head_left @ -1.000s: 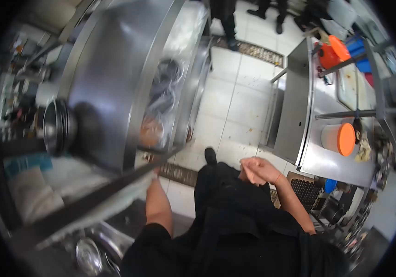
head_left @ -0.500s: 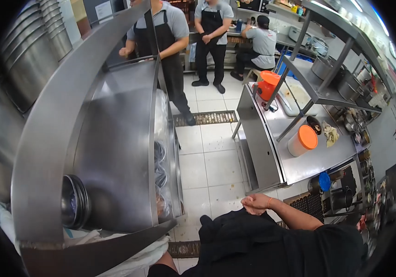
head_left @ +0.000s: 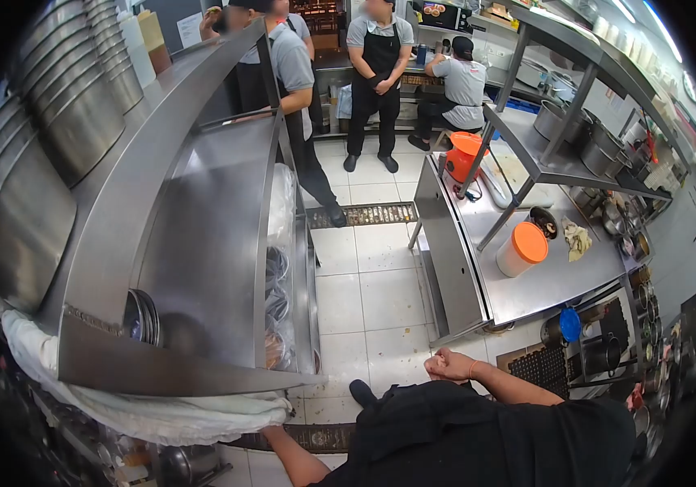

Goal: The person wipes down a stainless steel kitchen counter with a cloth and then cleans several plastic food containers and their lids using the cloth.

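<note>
My right hand is in front of my dark clothing, near the corner of the steel counter. Its fingers are curled in, with nothing visible in them, and an orange band circles the wrist. On the other side, my left hand is at the end of a long white cloth. That cloth hangs along the near edge of the steel shelf unit and hides the fingers, so I cannot tell whether they grip it. Stacked dark bowls sit on this shelf.
An orange-lidded tub, an orange scale-like device and a crumpled cloth are on the right counter. Tall metal containers stand at left. Several people are ahead, one standing person facing me. A floor grate crosses the aisle.
My view has shifted, showing more of the white cloth and my left forearm. The person at left has turned, and another person shows behind. My right hand stays curled.
</note>
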The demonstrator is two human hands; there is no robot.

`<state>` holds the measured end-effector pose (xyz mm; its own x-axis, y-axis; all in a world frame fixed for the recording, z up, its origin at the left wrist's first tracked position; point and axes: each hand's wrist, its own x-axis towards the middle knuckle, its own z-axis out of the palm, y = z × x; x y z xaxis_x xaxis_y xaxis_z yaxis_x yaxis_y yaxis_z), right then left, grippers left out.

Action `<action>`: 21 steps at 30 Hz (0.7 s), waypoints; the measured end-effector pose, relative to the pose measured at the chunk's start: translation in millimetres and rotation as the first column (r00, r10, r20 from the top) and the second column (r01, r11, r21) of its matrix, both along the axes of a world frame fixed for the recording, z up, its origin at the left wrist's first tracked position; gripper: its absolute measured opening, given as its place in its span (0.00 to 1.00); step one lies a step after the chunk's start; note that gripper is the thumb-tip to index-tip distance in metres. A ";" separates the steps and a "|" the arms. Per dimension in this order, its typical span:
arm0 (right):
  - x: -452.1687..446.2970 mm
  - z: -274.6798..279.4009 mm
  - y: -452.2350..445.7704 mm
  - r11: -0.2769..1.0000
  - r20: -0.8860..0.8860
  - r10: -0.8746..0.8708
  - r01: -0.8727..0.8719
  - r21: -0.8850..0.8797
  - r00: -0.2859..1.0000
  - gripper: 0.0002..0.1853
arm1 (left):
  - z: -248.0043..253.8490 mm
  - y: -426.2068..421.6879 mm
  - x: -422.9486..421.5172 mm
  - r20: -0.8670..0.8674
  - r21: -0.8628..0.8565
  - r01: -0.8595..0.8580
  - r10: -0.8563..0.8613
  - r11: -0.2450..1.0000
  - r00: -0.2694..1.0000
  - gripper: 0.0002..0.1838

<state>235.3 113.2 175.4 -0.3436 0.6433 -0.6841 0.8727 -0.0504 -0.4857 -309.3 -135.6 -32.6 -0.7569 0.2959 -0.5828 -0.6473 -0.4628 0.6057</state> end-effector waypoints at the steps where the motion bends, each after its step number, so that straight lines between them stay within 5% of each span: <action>1: 5.7 -2.4 0.1 1.000 -0.023 -0.023 0.024 0.011 0.999 0.46 | 4.0 -14.2 13.5 -0.050 -0.059 -0.013 0.010 0.998 0.999 0.17; 2: 11.6 -3.9 -0.2 1.000 -0.056 -0.016 0.016 0.008 0.998 0.45 | 13.8 -28.7 31.2 -0.121 -0.225 -0.031 0.003 0.974 0.993 0.08; 3: 18.7 -5.0 0.0 1.000 -0.090 -0.009 0.009 0.005 0.996 0.44 | 22.8 -43.7 48.8 -0.176 -0.392 -0.056 -0.015 0.918 0.984 0.10; 7: 54.4 -16.2 10.1 0.990 -0.185 0.119 -0.131 -0.053 0.975 0.38 | 37.1 -85.1 118.0 -0.084 -0.532 0.039 -0.098 0.846 0.992 0.03; 13: 130.4 -26.8 -1.3 0.998 -0.370 -0.063 0.056 -0.028 0.927 0.27 | 48.8 -76.0 225.8 0.026 -0.611 0.268 -0.319 0.745 0.947 0.06; 17: 174.4 19.2 2.0 0.885 -0.604 -0.447 0.227 -0.406 0.660 0.17 | 116.5 -7.3 314.0 -0.112 -0.514 0.551 -0.688 0.658 0.717 0.01; 21: 195.7 126.0 16.2 0.914 -0.833 -0.405 0.188 -0.359 0.376 0.16 | 219.4 100.3 403.5 -0.222 -0.470 0.721 -0.858 0.510 0.462 0.06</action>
